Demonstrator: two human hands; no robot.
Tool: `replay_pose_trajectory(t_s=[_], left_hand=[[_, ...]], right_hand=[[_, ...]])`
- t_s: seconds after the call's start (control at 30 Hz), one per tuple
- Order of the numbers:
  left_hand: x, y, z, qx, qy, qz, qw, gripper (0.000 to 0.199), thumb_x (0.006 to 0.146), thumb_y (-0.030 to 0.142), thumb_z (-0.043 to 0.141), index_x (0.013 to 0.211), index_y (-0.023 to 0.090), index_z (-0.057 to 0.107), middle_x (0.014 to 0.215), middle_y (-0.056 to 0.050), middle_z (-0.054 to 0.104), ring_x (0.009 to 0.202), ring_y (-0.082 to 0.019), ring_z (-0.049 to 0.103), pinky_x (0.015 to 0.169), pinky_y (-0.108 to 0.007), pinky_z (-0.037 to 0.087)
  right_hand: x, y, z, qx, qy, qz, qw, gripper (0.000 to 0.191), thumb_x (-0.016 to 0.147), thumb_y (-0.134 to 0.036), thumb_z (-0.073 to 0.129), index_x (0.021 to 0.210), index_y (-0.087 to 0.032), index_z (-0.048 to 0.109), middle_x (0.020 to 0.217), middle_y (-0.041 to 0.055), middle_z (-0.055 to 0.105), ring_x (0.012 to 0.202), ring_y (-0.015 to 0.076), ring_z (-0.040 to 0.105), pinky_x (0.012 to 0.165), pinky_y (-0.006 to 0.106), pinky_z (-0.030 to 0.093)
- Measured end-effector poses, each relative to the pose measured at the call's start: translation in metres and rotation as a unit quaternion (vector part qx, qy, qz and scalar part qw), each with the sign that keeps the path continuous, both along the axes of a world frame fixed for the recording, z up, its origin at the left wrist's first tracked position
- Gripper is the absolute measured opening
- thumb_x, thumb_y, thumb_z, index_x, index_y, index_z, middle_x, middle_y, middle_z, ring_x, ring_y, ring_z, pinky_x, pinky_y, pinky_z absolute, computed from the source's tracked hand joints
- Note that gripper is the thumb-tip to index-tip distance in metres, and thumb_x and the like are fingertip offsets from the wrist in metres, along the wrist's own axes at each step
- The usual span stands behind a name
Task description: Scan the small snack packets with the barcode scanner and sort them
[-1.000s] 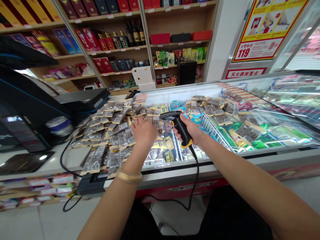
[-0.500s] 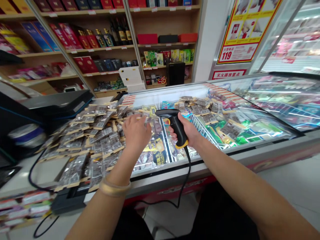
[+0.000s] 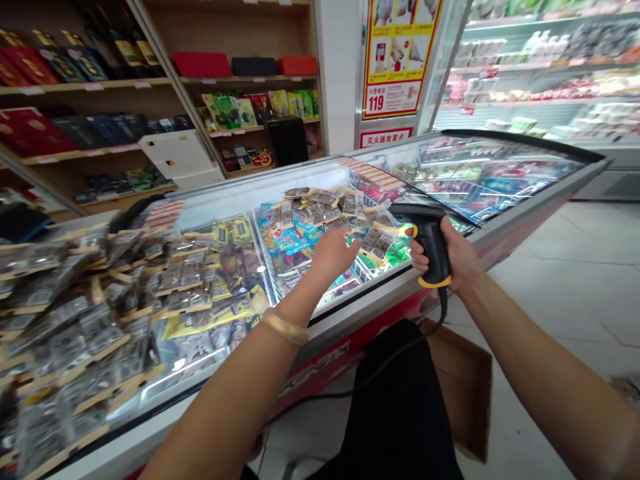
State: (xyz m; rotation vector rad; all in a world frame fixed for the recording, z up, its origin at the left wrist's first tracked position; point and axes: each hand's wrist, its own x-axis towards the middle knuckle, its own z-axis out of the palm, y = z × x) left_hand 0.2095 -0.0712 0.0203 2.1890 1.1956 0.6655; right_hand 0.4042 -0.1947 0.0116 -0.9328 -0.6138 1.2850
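Right of the frame's centre, the right hand (image 3: 463, 260) grips a black-and-yellow scanner (image 3: 433, 252). Near the centre, the left hand (image 3: 334, 255) is over a glass-topped freezer (image 3: 361, 319) beside small clear packets (image 3: 377, 241); whether it touches any is unclear. More packets crowd the lower left, and an open cardboard box (image 3: 473, 390) sits lower right.

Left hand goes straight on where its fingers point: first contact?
Likely the tan-edged packets lying on the freezer, just beyond the left hand. Depth is unclear; the fingertips may already be touching one.
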Motion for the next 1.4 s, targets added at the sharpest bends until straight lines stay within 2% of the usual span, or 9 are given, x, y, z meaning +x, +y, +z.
replay_pose_trajectory(t_s=[0.17, 0.33, 0.47, 0.6, 0.73, 0.87, 0.97, 1.13, 1.4], left_hand=[[0.043, -0.002, -0.007, 0.010, 0.082, 0.003, 0.997, 0.036, 0.077, 0.040, 0.080, 0.102, 0.015, 0.071, 0.118, -0.019, 0.072, 0.120, -0.037, 0.065, 0.105, -0.042, 0.047], [0.047, 0.003, -0.006, -0.018, 0.119, -0.003, 0.993, 0.037, 0.071, 0.033, 0.086, 0.096, 0.018, 0.064, 0.110, -0.015, 0.071, 0.113, -0.034, 0.067, 0.100, -0.041, 0.050], [0.021, 0.009, -0.002, -0.094, 0.055, -0.010, 0.994, 0.027, 0.080, 0.025, 0.078, 0.097, 0.019, 0.058, 0.090, -0.005, 0.065, 0.088, -0.023, 0.068, 0.088, -0.040, 0.057], [-0.027, 0.018, 0.002, -0.209, -0.149, 0.054, 0.965, 0.021, 0.087, 0.023, 0.069, 0.103, 0.018, 0.057, 0.085, -0.001, 0.059, 0.067, -0.014, 0.061, 0.068, -0.040, 0.064], [-0.080, 0.033, 0.001, -0.222, -0.314, 0.138, 0.913, 0.010, 0.090, 0.021, 0.063, 0.098, 0.016, 0.062, 0.090, -0.004, 0.065, 0.071, -0.015, 0.067, 0.070, -0.041, 0.067], [-0.116, 0.042, -0.011, -0.186, -0.391, 0.240, 0.869, 0.010, 0.092, 0.022, 0.055, 0.086, 0.017, 0.060, 0.077, 0.000, 0.062, 0.068, -0.013, 0.067, 0.074, -0.041, 0.067], [-0.125, 0.044, -0.022, -0.172, -0.418, 0.258, 0.854, 0.013, 0.093, 0.024, 0.051, 0.085, 0.017, 0.060, 0.072, 0.002, 0.059, 0.068, -0.012, 0.065, 0.076, -0.040, 0.067], [-0.121, 0.042, -0.028, -0.151, -0.394, 0.240, 0.874, 0.018, 0.093, 0.024, 0.052, 0.080, 0.017, 0.061, 0.070, 0.003, 0.055, 0.061, -0.011, 0.058, 0.075, -0.037, 0.066], [-0.121, 0.040, -0.025, -0.142, -0.393, 0.251, 0.873, 0.028, 0.094, 0.022, 0.052, 0.066, 0.020, 0.048, 0.057, 0.008, 0.033, 0.051, -0.009, 0.050, 0.065, -0.034, 0.064]], right_hand=[[0.011, -0.004, -0.012, -0.004, 0.033, -0.014, 0.999, 0.054, 0.096, -0.068, 0.046, 0.096, -0.018, 0.063, 0.063, -0.0001, 0.052, 0.047, 0.0116, 0.044, 0.042, 0.023, 0.039], [0.010, 0.003, -0.010, 0.001, 0.048, -0.006, 0.999, 0.054, 0.097, -0.068, 0.045, 0.097, -0.018, 0.063, 0.064, -0.0007, 0.053, 0.045, 0.0112, 0.044, 0.040, 0.023, 0.041], [0.006, 0.010, -0.008, -0.002, 0.058, 0.009, 0.998, 0.056, 0.097, -0.069, 0.044, 0.093, -0.017, 0.063, 0.061, -0.0003, 0.054, 0.044, 0.0110, 0.046, 0.039, 0.022, 0.041], [-0.013, 0.028, -0.007, 0.004, 0.072, 0.043, 0.996, 0.058, 0.100, -0.067, 0.039, 0.091, -0.016, 0.064, 0.060, 0.0007, 0.054, 0.043, 0.0107, 0.046, 0.039, 0.021, 0.040], [-0.053, 0.059, -0.004, 0.000, 0.084, 0.106, 0.991, 0.057, 0.102, -0.065, 0.035, 0.099, -0.016, 0.065, 0.061, 0.0003, 0.055, 0.044, 0.0111, 0.046, 0.039, 0.021, 0.041], [-0.103, 0.080, 0.001, -0.032, 0.057, 0.186, 0.980, 0.057, 0.098, -0.069, 0.043, 0.103, -0.017, 0.066, 0.060, 0.0003, 0.056, 0.044, 0.0109, 0.046, 0.039, 0.020, 0.041], [-0.125, 0.083, 0.000, -0.080, 0.015, 0.216, 0.973, 0.053, 0.100, -0.063, 0.044, 0.104, -0.015, 0.067, 0.058, 0.0004, 0.056, 0.042, 0.0110, 0.047, 0.038, 0.020, 0.042], [-0.132, 0.076, -0.002, -0.113, -0.010, 0.223, 0.968, 0.052, 0.107, -0.050, 0.031, 0.107, -0.013, 0.067, 0.056, 0.0009, 0.056, 0.039, 0.0110, 0.050, 0.037, 0.019, 0.042], [-0.128, 0.078, -0.007, -0.103, -0.018, 0.229, 0.968, 0.050, 0.102, -0.059, 0.042, 0.106, -0.015, 0.066, 0.056, -0.0007, 0.055, 0.040, 0.0109, 0.049, 0.038, 0.020, 0.042]])
